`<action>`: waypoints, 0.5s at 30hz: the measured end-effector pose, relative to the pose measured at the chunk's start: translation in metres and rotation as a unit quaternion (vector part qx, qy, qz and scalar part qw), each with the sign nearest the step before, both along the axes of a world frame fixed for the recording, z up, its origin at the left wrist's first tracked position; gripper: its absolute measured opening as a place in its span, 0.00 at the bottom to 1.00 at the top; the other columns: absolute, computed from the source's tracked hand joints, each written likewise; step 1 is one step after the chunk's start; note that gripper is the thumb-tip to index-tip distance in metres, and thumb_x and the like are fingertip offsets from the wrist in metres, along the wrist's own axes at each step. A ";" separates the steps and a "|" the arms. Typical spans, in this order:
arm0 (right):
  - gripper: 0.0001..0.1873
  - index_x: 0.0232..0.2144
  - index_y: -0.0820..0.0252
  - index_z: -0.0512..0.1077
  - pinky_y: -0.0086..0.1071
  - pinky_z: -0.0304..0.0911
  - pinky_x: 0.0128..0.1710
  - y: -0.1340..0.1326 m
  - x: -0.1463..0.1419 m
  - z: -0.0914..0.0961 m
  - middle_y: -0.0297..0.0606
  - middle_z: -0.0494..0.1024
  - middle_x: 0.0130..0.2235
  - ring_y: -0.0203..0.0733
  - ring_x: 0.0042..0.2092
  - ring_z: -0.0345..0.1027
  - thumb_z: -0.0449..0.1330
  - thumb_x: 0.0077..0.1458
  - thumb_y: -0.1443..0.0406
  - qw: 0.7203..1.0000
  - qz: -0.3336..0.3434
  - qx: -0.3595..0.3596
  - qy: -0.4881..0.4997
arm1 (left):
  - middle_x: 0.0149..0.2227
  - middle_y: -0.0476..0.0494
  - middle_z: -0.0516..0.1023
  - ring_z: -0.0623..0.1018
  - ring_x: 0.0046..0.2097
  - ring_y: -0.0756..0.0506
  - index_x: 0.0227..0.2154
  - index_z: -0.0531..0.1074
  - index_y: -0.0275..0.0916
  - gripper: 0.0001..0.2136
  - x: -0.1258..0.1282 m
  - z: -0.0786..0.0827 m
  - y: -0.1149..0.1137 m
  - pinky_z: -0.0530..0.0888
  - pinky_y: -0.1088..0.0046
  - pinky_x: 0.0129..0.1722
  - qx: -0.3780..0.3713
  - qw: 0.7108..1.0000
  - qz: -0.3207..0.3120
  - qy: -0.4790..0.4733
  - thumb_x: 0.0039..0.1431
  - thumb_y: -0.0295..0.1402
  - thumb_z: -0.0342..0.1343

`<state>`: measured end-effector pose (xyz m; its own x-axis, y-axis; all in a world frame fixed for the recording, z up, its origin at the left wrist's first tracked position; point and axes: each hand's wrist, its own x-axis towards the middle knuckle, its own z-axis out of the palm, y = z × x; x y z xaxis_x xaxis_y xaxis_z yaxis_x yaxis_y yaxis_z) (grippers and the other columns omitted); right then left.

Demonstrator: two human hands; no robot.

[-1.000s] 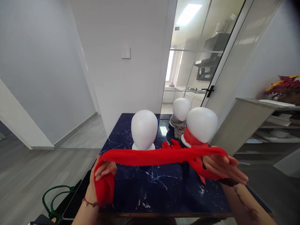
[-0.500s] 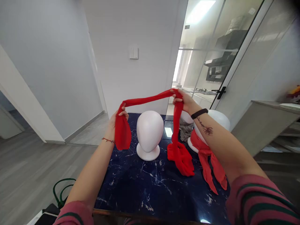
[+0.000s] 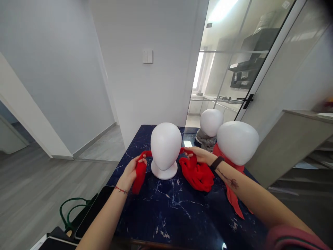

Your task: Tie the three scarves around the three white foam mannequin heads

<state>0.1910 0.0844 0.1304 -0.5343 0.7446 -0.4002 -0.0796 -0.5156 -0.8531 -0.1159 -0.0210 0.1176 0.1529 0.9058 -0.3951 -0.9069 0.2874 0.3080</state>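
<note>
A white mannequin head [image 3: 165,146] stands upright on its round base on the dark blue marbled table [image 3: 166,211]. A red scarf [image 3: 199,175] runs behind its neck, where the head hides the middle stretch. On the left side my left hand [image 3: 134,170] grips the scarf, and a short end hangs below the fingers. My right hand [image 3: 197,154] pinches it on the other side of the neck, close to the head. The scarf's remaining length lies bunched on the table under my right hand.
To the right stands a second white head [image 3: 238,142] with a lighter red scarf [image 3: 234,201] around its neck. Behind it is a third head [image 3: 211,122] with a grey scarf [image 3: 206,140]. Dark flat objects [image 3: 95,208] and a green cord [image 3: 68,210] sit at the table's left side.
Both hands have come down from above the mannequin head, taking the scarf from over it to behind its neck. More of the scarf now lies in the heap at the right.
</note>
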 end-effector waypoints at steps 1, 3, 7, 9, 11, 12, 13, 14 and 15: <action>0.05 0.30 0.66 0.67 0.21 0.61 0.21 -0.010 -0.002 -0.009 0.31 0.69 0.23 0.24 0.17 0.52 0.55 0.58 0.68 1.000 0.007 -0.024 0.015 | 0.25 0.50 0.68 0.66 0.19 0.58 0.35 0.64 0.33 0.06 0.007 -0.007 -0.007 0.74 0.83 0.25 -0.014 1.000 -0.010 -0.002 0.60 0.22 0.44; 0.05 0.30 0.65 0.67 0.21 0.62 0.22 -0.029 -0.009 -0.027 0.32 0.70 0.24 0.25 0.19 0.56 0.54 0.58 0.68 0.997 0.005 -0.067 0.046 | 0.25 0.49 0.69 0.65 0.19 0.58 0.34 0.64 0.33 0.06 0.023 -0.022 -0.018 0.74 0.82 0.24 -0.022 0.999 -0.036 -0.001 0.59 0.21 0.43; 0.05 0.29 0.64 0.67 0.24 0.65 0.27 -0.063 -0.027 -0.051 0.32 0.70 0.24 0.26 0.21 0.60 0.56 0.57 0.68 0.995 -0.027 -0.064 0.066 | 0.24 0.48 0.70 0.66 0.18 0.56 0.33 0.66 0.32 0.07 0.053 -0.048 -0.026 0.75 0.77 0.26 -0.018 0.996 -0.086 0.029 0.56 0.21 0.43; 0.05 0.29 0.65 0.68 0.26 0.65 0.27 -0.075 -0.036 -0.057 0.34 0.71 0.24 0.29 0.23 0.63 0.59 0.54 0.67 0.997 -0.021 -0.031 0.067 | 0.25 0.46 0.72 0.70 0.20 0.54 0.34 0.67 0.31 0.08 0.064 -0.057 -0.025 0.76 0.74 0.29 -0.036 0.993 -0.092 0.061 0.54 0.20 0.45; 0.07 0.29 0.66 0.69 0.27 0.66 0.29 -0.084 -0.045 -0.062 0.35 0.73 0.25 0.31 0.25 0.66 0.62 0.51 0.66 0.998 -0.015 0.008 0.064 | 0.27 0.42 0.76 0.75 0.25 0.50 0.37 0.67 0.29 0.10 0.070 -0.064 -0.021 0.76 0.73 0.33 -0.047 0.991 -0.084 0.089 0.52 0.19 0.46; 0.08 0.29 0.66 0.69 0.28 0.66 0.30 -0.088 -0.049 -0.064 0.36 0.73 0.26 0.32 0.26 0.67 0.63 0.50 0.65 0.998 -0.014 0.024 0.060 | 0.30 0.39 0.77 0.77 0.28 0.48 0.38 0.68 0.27 0.12 0.072 -0.067 -0.018 0.76 0.72 0.35 -0.045 0.991 -0.082 0.095 0.51 0.19 0.46; 0.09 0.29 0.66 0.70 0.28 0.66 0.30 -0.090 -0.053 -0.066 0.37 0.74 0.27 0.32 0.27 0.67 0.64 0.50 0.65 0.998 -0.015 0.037 0.053 | 0.31 0.37 0.78 0.78 0.32 0.47 0.40 0.68 0.26 0.13 0.073 -0.069 -0.016 0.76 0.72 0.37 -0.040 0.991 -0.087 0.095 0.50 0.19 0.46; 0.09 0.29 0.66 0.70 0.28 0.66 0.31 -0.092 -0.057 -0.068 0.37 0.74 0.27 0.32 0.27 0.68 0.64 0.49 0.64 0.998 -0.016 0.045 0.044 | 0.33 0.36 0.78 0.79 0.35 0.45 0.41 0.68 0.25 0.14 0.073 -0.072 -0.014 0.75 0.71 0.38 -0.031 0.991 -0.099 0.089 0.50 0.19 0.47; 0.09 0.29 0.65 0.70 0.29 0.67 0.31 -0.094 -0.060 -0.070 0.37 0.75 0.27 0.33 0.27 0.68 0.64 0.49 0.63 0.998 -0.016 0.049 0.032 | 0.34 0.35 0.78 0.79 0.37 0.45 0.42 0.68 0.25 0.15 0.073 -0.075 -0.012 0.75 0.71 0.39 -0.022 0.990 -0.116 0.082 0.49 0.20 0.47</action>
<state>0.1305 -0.0093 0.0601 -0.5316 0.7956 -0.2905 -0.1511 -0.4266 -0.8917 -0.0430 -0.0330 0.0429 0.2847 0.8356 -0.4697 -0.7539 0.4978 0.4287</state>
